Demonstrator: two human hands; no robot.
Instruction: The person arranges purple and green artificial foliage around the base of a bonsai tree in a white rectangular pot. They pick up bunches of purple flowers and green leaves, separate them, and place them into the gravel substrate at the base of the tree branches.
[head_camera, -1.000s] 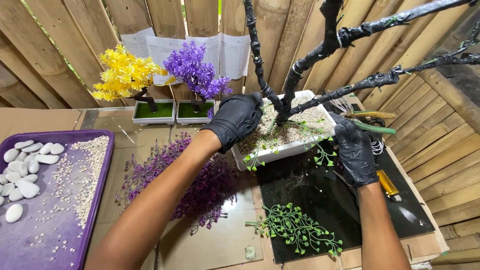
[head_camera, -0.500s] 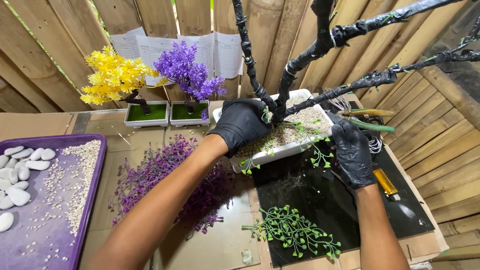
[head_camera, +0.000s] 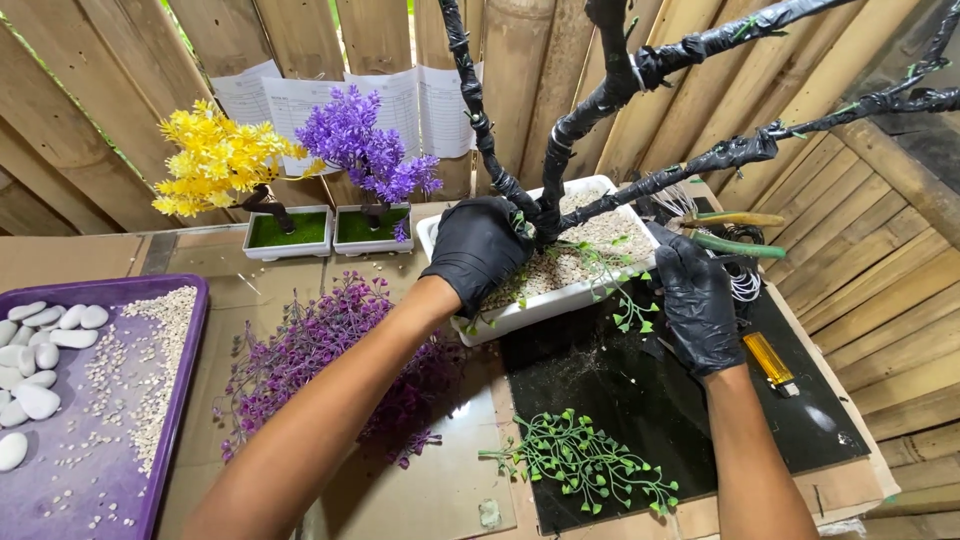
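While the scene is running from left to right, a purple tray is sitting at the far left edge, carrying smooth white stones and a scatter of pale gravel. Just beyond it, two small finished trees are standing against the bamboo wall: a yellow tree and a purple tree, each in its own little white pot with a green top. Nearer the camera, a heap of loose purple foliage is lying on the brown work surface.

The left hand, in a black glove, is curling around the base of the black wrapped trunk where it is rising out of the white rectangular planter; the fingers are closing on the trunk and pressing into the gravel fill. The planter is sitting near the middle of the table, its near edge overlapping a black mat. Taped branches are spreading up and to the right from the trunk.

On the mat, a green leafy sprig is lying flat, well apart from the planter. The right hand, also gloved in black, is resting just beside the planter's right end, fingers bent inward; I cannot tell whether it is gripping anything. Past it, green-handled pliers are lying over a coil of wire, and a yellow lighter is lying close to the wrist.
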